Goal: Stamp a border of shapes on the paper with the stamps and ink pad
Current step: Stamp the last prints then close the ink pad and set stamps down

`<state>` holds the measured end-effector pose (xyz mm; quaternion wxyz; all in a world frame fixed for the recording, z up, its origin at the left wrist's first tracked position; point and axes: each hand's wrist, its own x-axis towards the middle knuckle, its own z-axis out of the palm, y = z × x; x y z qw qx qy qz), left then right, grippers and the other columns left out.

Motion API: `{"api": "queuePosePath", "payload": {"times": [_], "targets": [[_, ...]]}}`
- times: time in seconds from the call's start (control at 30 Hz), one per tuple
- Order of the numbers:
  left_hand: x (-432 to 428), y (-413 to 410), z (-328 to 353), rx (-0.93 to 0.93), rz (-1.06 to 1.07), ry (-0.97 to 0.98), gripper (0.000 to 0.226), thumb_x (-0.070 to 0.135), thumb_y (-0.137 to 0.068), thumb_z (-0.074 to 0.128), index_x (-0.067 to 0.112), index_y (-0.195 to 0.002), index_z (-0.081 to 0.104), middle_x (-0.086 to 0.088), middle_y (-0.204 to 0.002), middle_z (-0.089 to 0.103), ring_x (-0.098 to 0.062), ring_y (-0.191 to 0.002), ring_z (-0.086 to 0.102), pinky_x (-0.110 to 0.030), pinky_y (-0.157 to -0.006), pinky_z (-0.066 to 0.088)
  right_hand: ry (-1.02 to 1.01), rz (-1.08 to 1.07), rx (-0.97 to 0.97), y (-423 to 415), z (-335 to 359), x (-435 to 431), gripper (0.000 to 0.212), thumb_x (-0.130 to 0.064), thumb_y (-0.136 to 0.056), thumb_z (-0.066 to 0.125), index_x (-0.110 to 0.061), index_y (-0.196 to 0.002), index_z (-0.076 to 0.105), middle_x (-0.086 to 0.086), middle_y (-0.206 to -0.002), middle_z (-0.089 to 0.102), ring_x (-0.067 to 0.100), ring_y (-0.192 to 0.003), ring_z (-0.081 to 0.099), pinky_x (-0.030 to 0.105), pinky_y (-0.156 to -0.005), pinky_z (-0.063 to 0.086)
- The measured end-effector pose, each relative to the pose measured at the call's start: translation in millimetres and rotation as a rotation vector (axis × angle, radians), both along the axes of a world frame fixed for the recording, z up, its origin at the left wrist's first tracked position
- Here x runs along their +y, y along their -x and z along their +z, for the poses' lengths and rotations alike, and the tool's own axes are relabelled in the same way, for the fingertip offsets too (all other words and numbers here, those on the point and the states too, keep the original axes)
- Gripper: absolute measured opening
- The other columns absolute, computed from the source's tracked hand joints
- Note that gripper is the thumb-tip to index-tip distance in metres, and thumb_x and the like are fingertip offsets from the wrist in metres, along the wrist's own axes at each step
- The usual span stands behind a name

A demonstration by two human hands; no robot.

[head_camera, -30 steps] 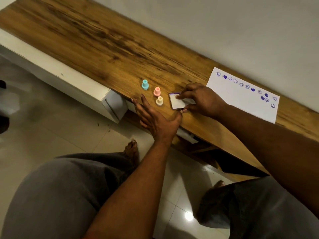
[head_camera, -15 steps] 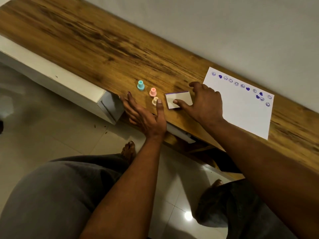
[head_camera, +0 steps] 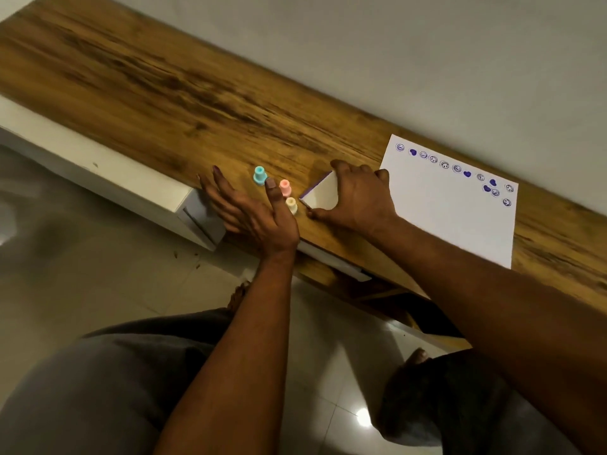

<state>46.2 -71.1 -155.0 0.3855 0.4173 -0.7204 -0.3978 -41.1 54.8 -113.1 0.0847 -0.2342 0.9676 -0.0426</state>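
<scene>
The right hand [head_camera: 356, 198] clasps the ink pad [head_camera: 320, 193] on the table [head_camera: 147, 103], tilting its lid up, while the left hand [head_camera: 249, 211], flat and spread wide, lies nearest the three stamps [head_camera: 284, 187] just beyond its thumb, the paper [head_camera: 446, 218] lying rightward.

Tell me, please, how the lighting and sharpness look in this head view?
Head view: dim and warm overall; a lamp glare spot on the floor tiles; the desk grain smears at far left, probably motion blur; the stamps on the paper stay readable; wide-angle bend tilts the desk edge.
</scene>
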Motion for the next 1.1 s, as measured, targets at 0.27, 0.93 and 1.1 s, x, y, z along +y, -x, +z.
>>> {"api": "queuePosePath", "payload": {"times": [0.27, 0.93, 1.1], "targets": [[0, 17, -7, 0.051, -0.060, 0.079, 0.087, 0.059, -0.101, 0.043, -0.002, -0.162, 0.028, -0.024, -0.171, 0.023, -0.038, -0.159, 0.023, -0.047, -0.129, 0.018, 0.108, 0.060, -0.092, 69, -1, 29, 0.111, -0.079, -0.062, 0.075, -0.030, -0.153, 0.034, -0.001, -0.149, 0.053, 0.026, -0.137, 0.047, 0.052, -0.111, 0.029], [1, 35, -13, 0.277, -0.092, 0.124, 0.085, 0.055, -0.111, 0.028, -0.016, -0.157, 0.022, -0.034, -0.166, 0.021, -0.039, -0.159, 0.021, -0.041, -0.131, 0.017, 0.242, -0.040, -0.119, 156, -17, 60, 0.121, -0.080, -0.058, 0.079, -0.032, -0.156, 0.027, -0.005, -0.149, 0.052, 0.027, -0.138, 0.045, 0.051, -0.106, 0.029], [3, 34, -15, 0.287, -0.113, 0.102, 0.087, 0.057, -0.111, 0.028, -0.017, -0.157, 0.022, -0.035, -0.166, 0.022, -0.041, -0.159, 0.022, -0.048, -0.132, 0.018, 0.230, -0.042, -0.124, 159, -17, 62, 0.123, -0.085, -0.056, 0.076, -0.034, -0.156, 0.025, -0.005, -0.151, 0.051, 0.028, -0.138, 0.044, 0.052, -0.106, 0.028]]}}
